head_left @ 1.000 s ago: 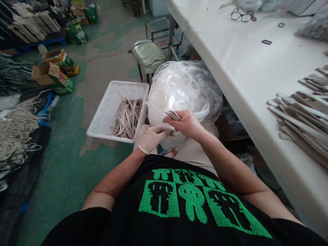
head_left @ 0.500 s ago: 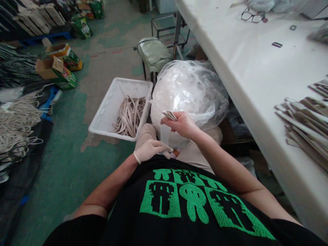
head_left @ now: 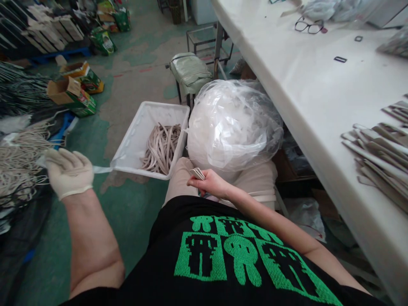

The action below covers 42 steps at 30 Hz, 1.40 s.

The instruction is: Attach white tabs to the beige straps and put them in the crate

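My left hand point(head_left: 70, 172), in a pale glove, is out at the left over the floor, palm up with its fingers spread. A translucent strip point(head_left: 102, 169) trails beside it toward the white bin's corner; whether it touches the glove I cannot tell. My bare right hand point(head_left: 208, 182) is closed on a few flat beige strips point(head_left: 198, 173) above my lap. Just beyond it sits a big clear plastic bag point(head_left: 232, 123) of white material. The white bin point(head_left: 127, 140) left of the bag holds a heap of beige straps point(head_left: 162, 148).
A white table point(head_left: 306, 85) runs along the right, with stacked strips point(head_left: 379, 157), glasses point(head_left: 308, 27) and small buckles. A wrapped stool point(head_left: 190, 70) stands ahead. Cord bundles point(head_left: 19, 157) and open cartons point(head_left: 72, 95) lie at the left.
My left hand has swung from my lap far out to the left and opened. My right hand has come lower and closer to my body, still holding the beige strips.
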Available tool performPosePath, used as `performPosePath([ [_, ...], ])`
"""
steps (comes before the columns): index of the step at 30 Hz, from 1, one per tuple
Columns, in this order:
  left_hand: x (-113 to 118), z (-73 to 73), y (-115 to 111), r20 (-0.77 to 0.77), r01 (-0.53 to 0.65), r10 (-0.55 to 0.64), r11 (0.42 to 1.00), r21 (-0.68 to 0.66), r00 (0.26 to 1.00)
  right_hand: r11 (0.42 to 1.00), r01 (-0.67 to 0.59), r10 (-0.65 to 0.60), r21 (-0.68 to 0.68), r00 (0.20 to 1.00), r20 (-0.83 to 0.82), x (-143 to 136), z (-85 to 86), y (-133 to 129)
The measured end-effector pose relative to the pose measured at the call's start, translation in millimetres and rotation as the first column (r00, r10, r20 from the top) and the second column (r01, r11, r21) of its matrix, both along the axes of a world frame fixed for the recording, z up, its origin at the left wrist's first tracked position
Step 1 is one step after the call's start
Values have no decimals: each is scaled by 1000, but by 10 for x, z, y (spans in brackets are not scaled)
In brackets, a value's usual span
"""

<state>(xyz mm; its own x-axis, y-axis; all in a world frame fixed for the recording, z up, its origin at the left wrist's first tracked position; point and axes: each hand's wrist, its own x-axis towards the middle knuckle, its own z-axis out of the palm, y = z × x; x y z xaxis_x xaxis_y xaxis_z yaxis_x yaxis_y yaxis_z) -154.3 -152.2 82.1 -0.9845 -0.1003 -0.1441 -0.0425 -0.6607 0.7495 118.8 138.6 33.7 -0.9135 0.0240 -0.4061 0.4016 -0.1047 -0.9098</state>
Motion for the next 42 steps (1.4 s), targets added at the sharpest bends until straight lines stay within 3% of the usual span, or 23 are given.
performPosePath([
  [2, 99, -149, 56, 96, -1, 4, 999, -32, 995, 999, 20, -20, -28, 1000, 11, 17, -23, -5],
  [5, 575, -488, 488, 395, 223, -188, 974, -45, 899, 995, 65, -62, -75, 997, 42, 28, -58, -8],
  [8, 1168, -790, 1000, 536, 465, -444, 879, 106, 718, 993, 54, -45, -109, 996, 80, 43, -87, -15],
  [11, 1580, -937, 1299, 543, 597, -571, 788, 152, 616, 992, 40, -28, -123, 995, 99, 79, -118, -28],
  [15, 1802, -968, 1386, 455, 686, -630, 726, 56, 630, 987, 52, -36, -150, 993, 112, 123, -166, -52],
  [20, 1927, -978, 1406, 219, 723, -690, 643, -252, 690, 985, 51, -33, -165, 994, 106, 110, -219, -108],
  [24, 1965, -926, 1417, 174, 616, -673, 501, -609, 719, 979, 90, -66, -183, 989, 133, 85, -263, -154],
  [28, 1956, -827, 1417, 157, 503, -653, 384, -774, 741, 973, 116, -84, -200, 983, 162, 80, -282, -178],
  [34, 1910, -840, 1415, 209, 536, -621, 402, -742, 755, 983, 58, -45, -175, 996, 77, 124, -297, -130],
  [38, 1847, -949, 1379, 276, 564, -538, 496, -661, 796, 991, 5, -1, -135, 999, 33, 203, -360, -55],
  [42, 1849, -1044, 1389, 323, 578, -488, 584, -569, 811, 989, 66, -55, -129, 995, 83, 268, -436, -63],
])
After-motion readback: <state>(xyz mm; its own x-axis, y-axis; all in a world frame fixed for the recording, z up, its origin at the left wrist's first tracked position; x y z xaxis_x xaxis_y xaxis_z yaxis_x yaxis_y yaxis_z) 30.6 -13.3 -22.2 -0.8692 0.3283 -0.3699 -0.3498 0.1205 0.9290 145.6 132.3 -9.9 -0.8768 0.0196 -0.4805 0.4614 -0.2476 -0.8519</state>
